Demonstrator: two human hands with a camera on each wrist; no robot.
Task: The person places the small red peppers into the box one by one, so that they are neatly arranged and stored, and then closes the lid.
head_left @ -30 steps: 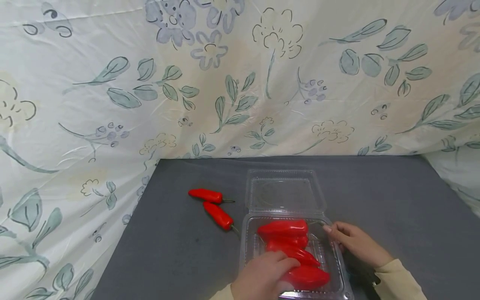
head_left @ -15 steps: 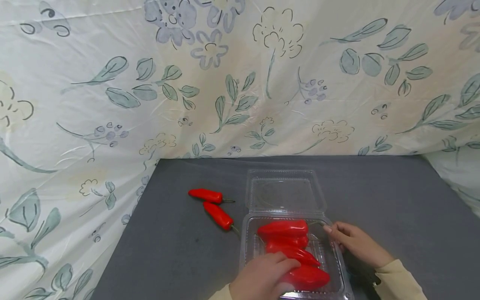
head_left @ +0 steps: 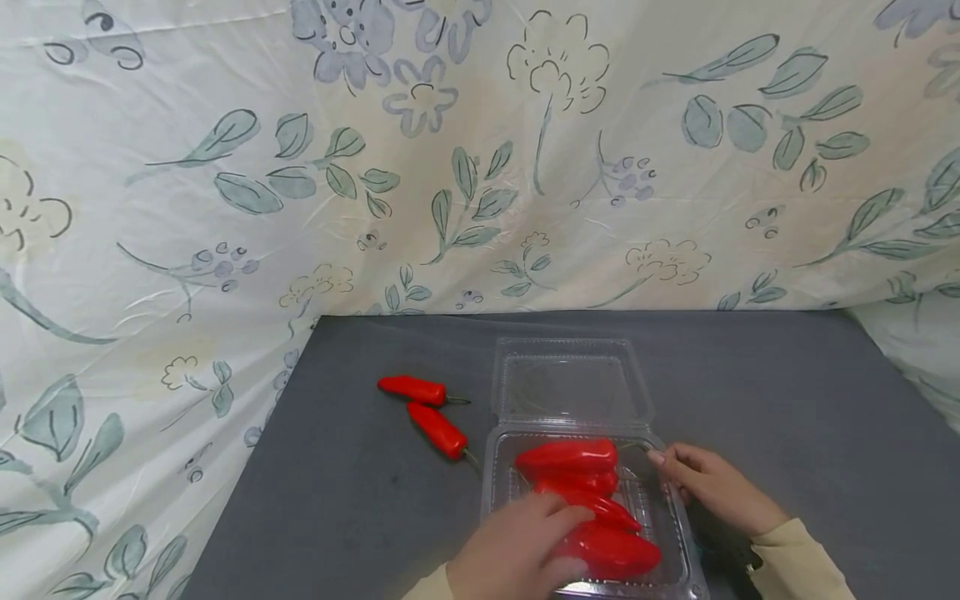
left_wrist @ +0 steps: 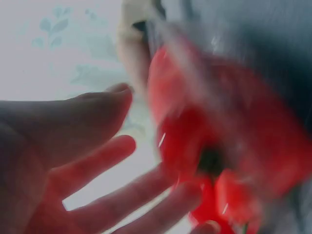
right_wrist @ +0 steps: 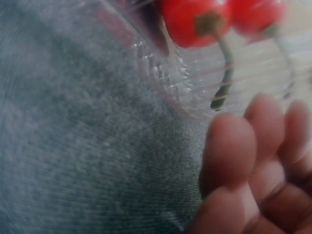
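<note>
A clear plastic clamshell container [head_left: 491, 467] lies with its lid [head_left: 570, 387] folded back. Several red peppers [head_left: 566, 457] lie across its base. My left hand [head_left: 513, 542] is over the near-left side, its fingertips close to the nearest pepper [head_left: 611, 550]. The left wrist view shows the left hand's fingers [left_wrist: 102, 161] spread and relaxed, with blurred peppers [left_wrist: 180, 131] beyond them. My right hand [head_left: 716, 483] pinches the container's right rim near the hinge. In the right wrist view its curled fingers [right_wrist: 231, 146] are at the clear wall, below a pepper's green stem [right_wrist: 224, 83].
Two slimmer red peppers with green stems, an upper one [head_left: 412, 389] and a lower one [head_left: 437, 431], lie left of the container. A dark grey cloth [head_left: 337, 517] covers the table. Floral fabric [head_left: 465, 167] hangs behind and along the left side.
My left hand has drawn slightly back to the left from the nearest pepper. The right hand stays at the rim, and the peppers lie almost as before.
</note>
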